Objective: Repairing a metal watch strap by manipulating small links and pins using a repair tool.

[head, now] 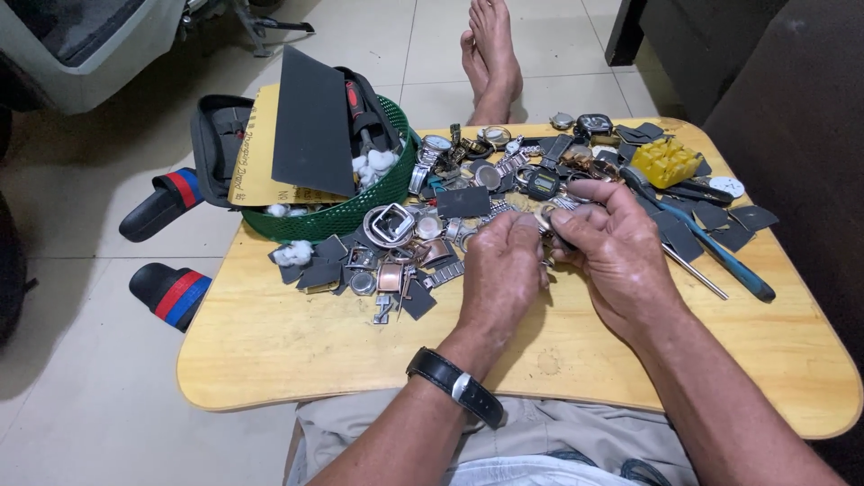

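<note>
Head view looks down on a low, pale wooden surface (297, 351) strewn with watch parts. At its back left edge sits a round green plastic mesh basket (360, 209); in it stand a dark grey sheet of stiff material (313, 121), a yellow card (256, 153), a red-handled tool (355, 99) and white tufts of cotton (373, 166). More white tufts lie just outside the basket on the surface.

Both hands meet over the middle of the surface. The left hand (500, 274), with a black strap watch (456, 385) on its wrist, is curled, fingers closed toward the right hand (616, 252). Between them is pinched a small silver metal watch piece (545, 219), mostly hidden by the fingers, so its shape is hard to make out. Which hand carries it cannot be told.

Beside the right hand lies a blue-handled screwdriver (711, 241), and behind it a yellow plastic block (664, 162). Bare feet (490, 58) rest on the tiled floor beyond; two black slippers with red and blue bands (171, 292) lie left.
</note>
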